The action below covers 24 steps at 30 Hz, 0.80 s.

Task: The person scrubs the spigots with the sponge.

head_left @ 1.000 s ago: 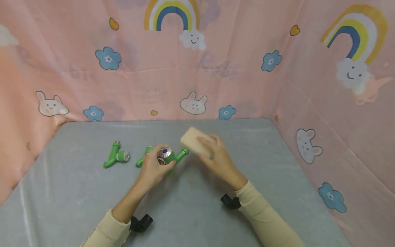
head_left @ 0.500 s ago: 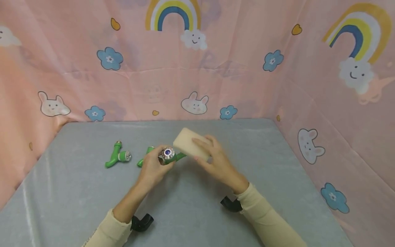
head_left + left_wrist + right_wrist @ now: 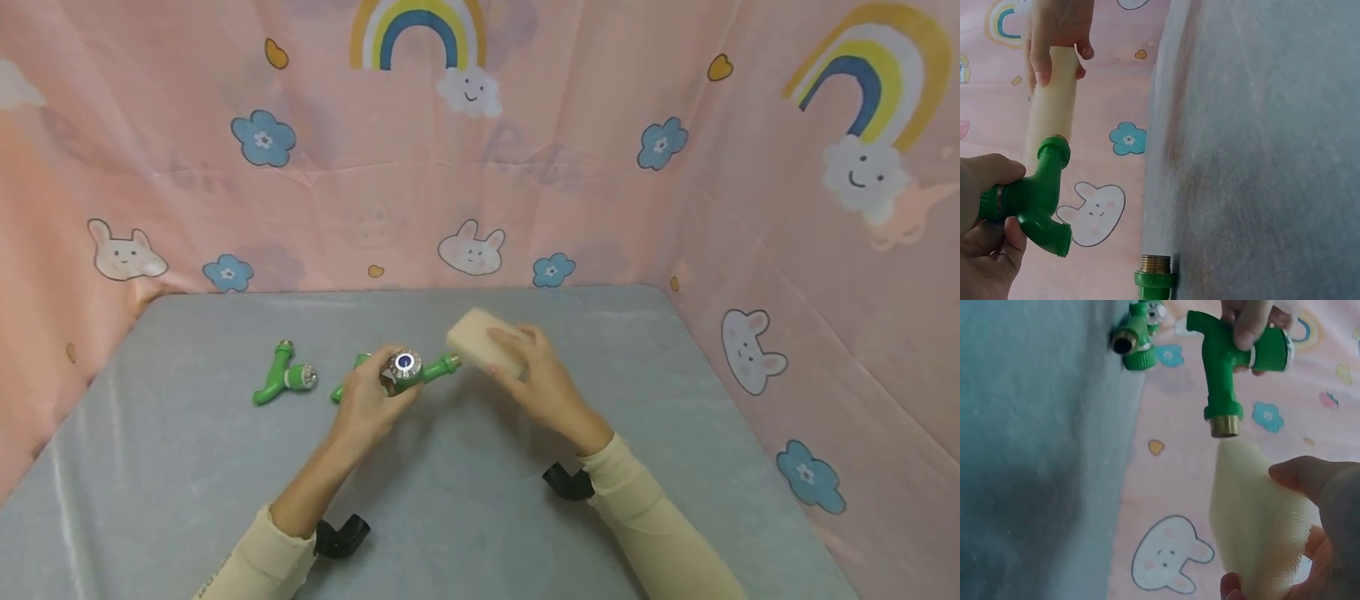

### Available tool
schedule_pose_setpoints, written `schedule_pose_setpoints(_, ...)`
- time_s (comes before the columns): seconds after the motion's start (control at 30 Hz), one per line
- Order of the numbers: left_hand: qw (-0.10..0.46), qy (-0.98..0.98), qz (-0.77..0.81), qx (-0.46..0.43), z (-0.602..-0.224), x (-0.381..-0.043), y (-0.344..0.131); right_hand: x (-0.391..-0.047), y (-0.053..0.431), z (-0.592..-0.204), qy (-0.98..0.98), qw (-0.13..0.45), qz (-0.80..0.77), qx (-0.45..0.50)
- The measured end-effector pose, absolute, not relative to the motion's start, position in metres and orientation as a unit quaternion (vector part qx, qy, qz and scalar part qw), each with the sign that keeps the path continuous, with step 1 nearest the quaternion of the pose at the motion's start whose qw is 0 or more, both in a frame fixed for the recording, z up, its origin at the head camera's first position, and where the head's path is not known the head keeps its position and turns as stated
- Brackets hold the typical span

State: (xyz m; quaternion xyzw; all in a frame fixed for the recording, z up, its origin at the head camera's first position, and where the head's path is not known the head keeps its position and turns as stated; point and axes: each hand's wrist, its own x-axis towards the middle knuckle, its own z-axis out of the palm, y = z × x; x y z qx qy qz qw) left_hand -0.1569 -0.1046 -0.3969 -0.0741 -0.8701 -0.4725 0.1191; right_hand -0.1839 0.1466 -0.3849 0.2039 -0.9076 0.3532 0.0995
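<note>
In the head view my left hand point(image 3: 367, 404) grips a green tap point(image 3: 435, 369) by its knob side, above the table. The tap's silver knob with a blue centre faces up; its brass threaded end points right. My right hand point(image 3: 543, 383) holds a cream sponge block point(image 3: 480, 337) between thumb and fingers. The sponge is close to the brass end; in the right wrist view the sponge point(image 3: 1254, 512) lies just below that end point(image 3: 1225, 426), and I cannot tell whether they touch. Behind my left hand, another green tap point(image 3: 339, 393) is partly hidden.
A further green tap point(image 3: 281, 379) lies on the grey cloth-covered table point(image 3: 187, 483), to the left. Black curved pieces point(image 3: 343, 537) show at both wrists. Pink printed curtains point(image 3: 570, 208) rise behind and on the right.
My right hand slid the sponge leftward over the tap's end, then back right, so the brass end shows again. The left hand kept its grip, and the knob tilted slightly.
</note>
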Motion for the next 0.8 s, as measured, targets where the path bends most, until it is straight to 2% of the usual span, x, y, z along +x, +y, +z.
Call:
schedule_pose_setpoints(0.17, 0.111, -0.876, -0.464, -0.067, -0.397, -0.157, -0.106, -0.183, 0.145, -0.38, -0.906, 0.13, 0.345, 0.208)
schedule_pose_setpoints(0.53, 0.109, -0.872, -0.467, -0.095, -0.402, -0.158, -0.104, -0.168, 0.126, -0.382, -0.908, 0.14, 0.293, 0.265)
schedule_pose_setpoints(0.8, 0.083, -0.869, -0.482, -0.077, -0.402, -0.16, -0.106, -0.173, 0.136, -0.379, -0.921, 0.129, 0.282, 0.237)
